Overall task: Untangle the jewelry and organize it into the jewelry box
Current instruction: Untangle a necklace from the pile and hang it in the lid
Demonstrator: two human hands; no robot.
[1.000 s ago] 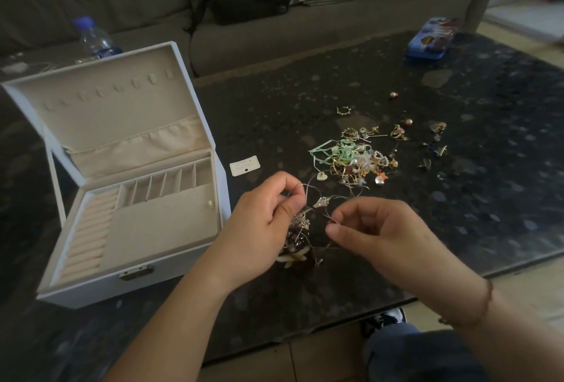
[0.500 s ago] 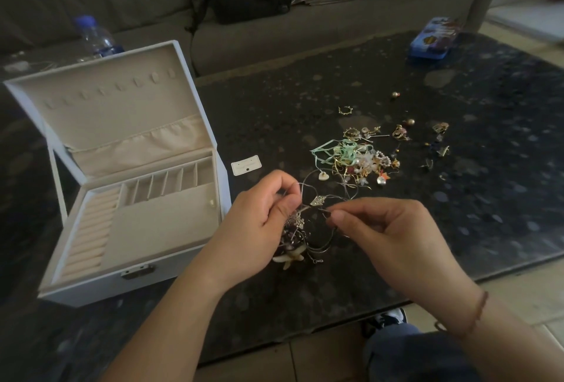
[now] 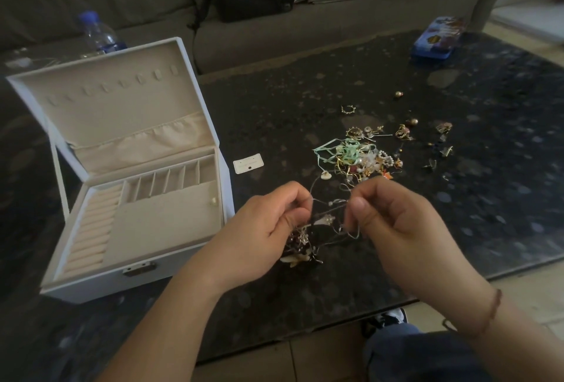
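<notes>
Silver tangled chains (image 3: 328,223) hang downward, pinched between left hand (image 3: 268,229) and right hand (image 3: 393,223).

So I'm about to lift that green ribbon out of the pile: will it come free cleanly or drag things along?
The green ribbon looks thin and floppy, lying in loose curls. Its loops seem to run through the jewelry pile, so it will probably drag light earrings along. It likely weighs almost nothing, so expect snagging rather than resistance.

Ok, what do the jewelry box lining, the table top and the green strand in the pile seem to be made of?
Jewelry box lining: looks like beige velvet or suede-like fabric, matte, gathered pocket in the lid. Table: probably polished dark stone, speckled and reflective. Green strand: seems a thin ribbon, flat, curling, slightly shiny.
</notes>
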